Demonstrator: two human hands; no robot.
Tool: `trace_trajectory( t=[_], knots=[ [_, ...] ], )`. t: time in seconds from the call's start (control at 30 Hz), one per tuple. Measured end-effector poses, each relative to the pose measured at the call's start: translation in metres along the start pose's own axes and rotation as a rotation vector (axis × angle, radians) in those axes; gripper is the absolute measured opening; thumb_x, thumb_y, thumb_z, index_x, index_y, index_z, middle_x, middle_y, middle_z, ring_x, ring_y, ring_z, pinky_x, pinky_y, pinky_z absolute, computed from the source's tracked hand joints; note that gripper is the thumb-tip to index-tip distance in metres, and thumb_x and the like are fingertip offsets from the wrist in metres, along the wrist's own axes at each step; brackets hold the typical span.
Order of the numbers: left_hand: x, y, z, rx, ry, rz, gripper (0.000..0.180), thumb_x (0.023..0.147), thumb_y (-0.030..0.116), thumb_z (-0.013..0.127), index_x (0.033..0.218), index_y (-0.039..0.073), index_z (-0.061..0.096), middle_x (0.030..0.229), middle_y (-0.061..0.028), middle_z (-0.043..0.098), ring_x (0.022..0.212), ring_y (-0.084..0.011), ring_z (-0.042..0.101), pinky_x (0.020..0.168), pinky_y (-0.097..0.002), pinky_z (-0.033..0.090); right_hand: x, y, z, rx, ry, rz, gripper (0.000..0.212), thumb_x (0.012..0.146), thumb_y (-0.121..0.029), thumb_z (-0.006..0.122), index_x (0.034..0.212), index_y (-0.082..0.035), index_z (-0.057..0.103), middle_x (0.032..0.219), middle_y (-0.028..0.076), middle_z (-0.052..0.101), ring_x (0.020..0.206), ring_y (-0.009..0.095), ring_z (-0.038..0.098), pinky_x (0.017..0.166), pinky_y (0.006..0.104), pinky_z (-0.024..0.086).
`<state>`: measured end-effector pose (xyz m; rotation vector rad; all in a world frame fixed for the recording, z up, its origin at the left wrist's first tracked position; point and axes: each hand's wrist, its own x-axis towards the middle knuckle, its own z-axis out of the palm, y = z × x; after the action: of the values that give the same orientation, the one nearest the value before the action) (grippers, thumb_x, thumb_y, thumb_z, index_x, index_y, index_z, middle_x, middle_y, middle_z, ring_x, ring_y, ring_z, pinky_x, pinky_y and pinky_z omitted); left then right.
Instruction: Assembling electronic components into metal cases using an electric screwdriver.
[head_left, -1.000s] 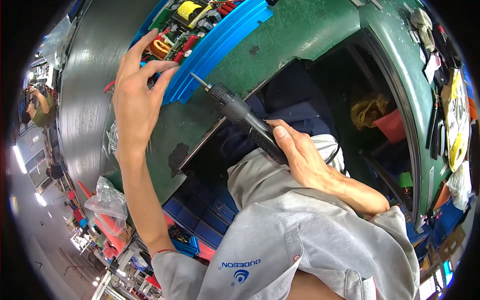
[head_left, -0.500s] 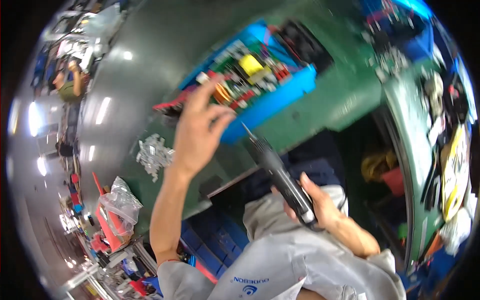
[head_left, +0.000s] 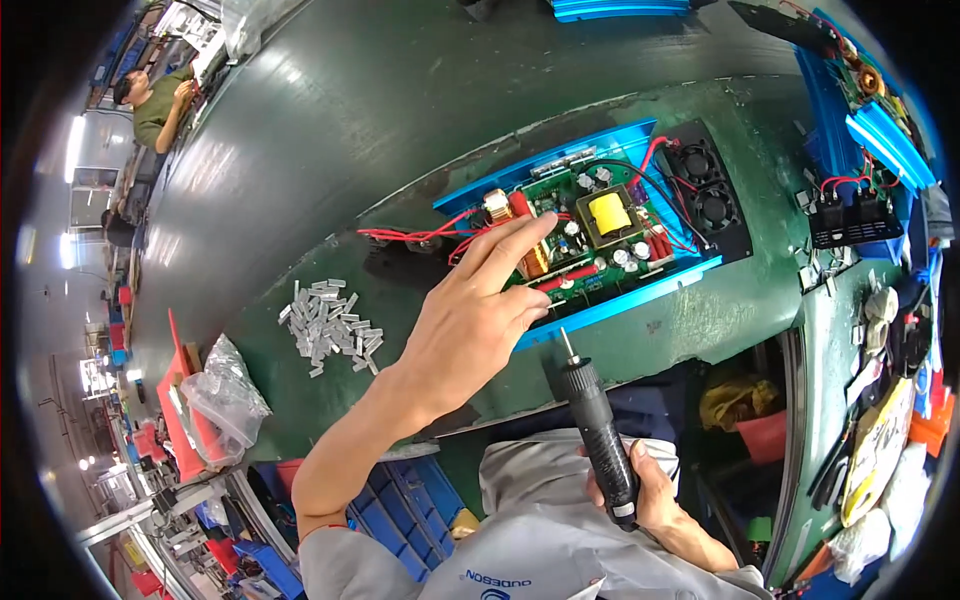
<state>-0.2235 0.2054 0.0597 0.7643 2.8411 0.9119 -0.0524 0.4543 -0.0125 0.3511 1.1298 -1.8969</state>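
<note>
My right hand is wrapped round a black electric screwdriver, whose bit points up toward the near wall of a blue metal housing without touching it. In that housing lies a green circuit board with a yellow-wound transformer, copper coils and red wires. My left hand reaches over the board's left part, fingers stretched out and thumb apart near the housing's near edge. Its fingertips cover part of the board, and nothing held shows between them. A black end plate with two fans stands at the housing's right end.
Loose grey metal clips lie piled left of my left hand. A clear plastic bag rests by a red bin at the bench's left edge. More blue housings with parts stand at the right. Far left, another person works.
My view has shifted, so the housing appears lower and further right. My left hand still hovers over the board, its fingers now straighter. The screwdriver stays in my right hand, held more upright.
</note>
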Motion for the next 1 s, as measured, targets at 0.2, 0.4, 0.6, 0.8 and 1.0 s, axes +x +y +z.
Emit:
trace_trajectory(
  t=[0.2,0.4,0.6,0.8,1.0],
  knots=[
    [-0.001,0.004,-0.01,-0.008,-0.084,0.027,0.013,0.086,-0.001,0.065,0.096,-0.002,0.073,0.156,-0.0138,0.04,0.144,-0.0349,0.037,0.113,-0.0419,0.039,0.001,0.001,0.002,0.124,0.02,0.039,0.093,0.096,-0.075,0.027,0.131,0.006,0.054,0.072,0.011,0.063,0.059,0.016,0.056,0.056,0.0274,0.043],
    [-0.013,0.02,-0.011,0.044,-0.142,0.002,0.027,0.083,-0.005,0.058,0.106,-0.012,0.068,0.159,-0.0192,0.033,0.15,-0.0354,0.027,0.119,-0.0421,0.032,0.0,0.001,-0.001,0.081,0.03,0.069,0.093,0.096,-0.075,0.027,0.133,0.007,0.052,0.071,0.01,0.062,0.061,0.017,0.057,0.057,0.0276,0.043],
    [-0.028,0.006,0.011,0.119,-0.009,0.091,0.043,0.087,0.005,0.055,0.126,-0.015,0.057,0.153,-0.0216,0.04,0.147,-0.0336,0.031,0.121,-0.0447,0.029,0.006,0.006,-0.002,-0.032,0.06,0.021,0.089,0.095,-0.074,0.03,0.133,0.003,0.051,0.068,0.011,0.061,0.055,0.018,0.055,0.054,0.0292,0.043],
    [-0.031,0.005,0.019,0.084,0.056,0.128,0.039,0.094,0.009,0.055,0.128,-0.012,0.057,0.155,-0.0185,0.04,0.148,-0.0326,0.03,0.121,-0.0457,0.028,0.001,0.018,-0.015,0.311,-0.107,0.037,0.08,0.101,-0.068,0.025,0.136,-0.001,0.053,0.048,0.008,0.046,0.038,0.02,0.039,0.039,0.0323,0.035],
    [-0.066,-0.006,0.023,0.099,0.326,0.053,0.027,0.089,0.017,0.068,0.114,0.004,0.067,0.15,-0.0146,0.048,0.142,-0.0335,0.041,0.117,-0.0506,0.033,0.003,0.024,-0.025,-0.228,0.333,-0.109,0.079,0.101,-0.067,0.03,0.129,0.003,0.054,0.067,0.002,0.054,0.053,0.012,0.051,0.05,0.0249,0.04]
  ],
)
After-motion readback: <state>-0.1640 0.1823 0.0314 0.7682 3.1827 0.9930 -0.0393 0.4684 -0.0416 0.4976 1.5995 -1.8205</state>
